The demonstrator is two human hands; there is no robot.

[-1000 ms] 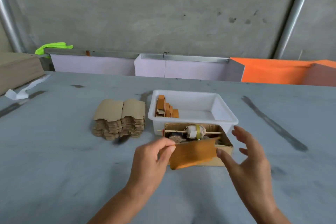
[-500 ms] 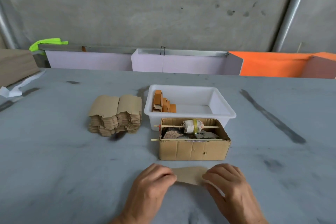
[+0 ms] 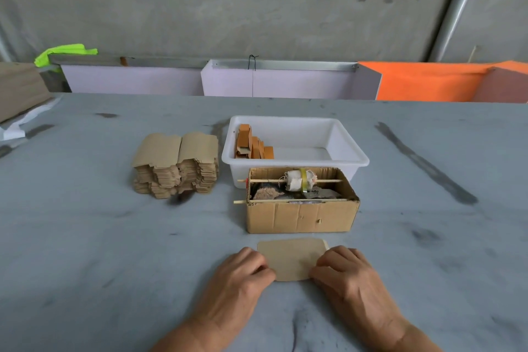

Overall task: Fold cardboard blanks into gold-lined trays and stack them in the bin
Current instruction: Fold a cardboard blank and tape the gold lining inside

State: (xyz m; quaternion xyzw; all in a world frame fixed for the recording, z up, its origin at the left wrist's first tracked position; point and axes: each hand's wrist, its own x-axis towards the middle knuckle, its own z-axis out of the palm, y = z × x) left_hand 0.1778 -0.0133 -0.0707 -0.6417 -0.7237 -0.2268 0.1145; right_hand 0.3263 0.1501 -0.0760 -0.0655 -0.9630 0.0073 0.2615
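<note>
A flat brown cardboard blank (image 3: 291,258) lies on the grey table just in front of me, brown side up. My left hand (image 3: 240,274) grips its left edge with curled fingers, and my right hand (image 3: 345,274) grips its right edge the same way. The fingertips are hidden under the knuckles. Beyond it, the white plastic bin (image 3: 354,151) holds several folded orange-gold trays (image 3: 253,146) leaning in its left end. A tall stack of unfolded blanks (image 3: 175,164) stands to the left of the bin.
An open cardboard box (image 3: 300,216) with a taped roll on a stick and two thin sticks across it sits between the blank and the bin. Lilac and orange panels line the table's far edge. A brown board and white paper lie far left.
The blank came down from in front of the box, gold side showing, onto the table near me. Both hands dropped with it and now hold its side edges.
</note>
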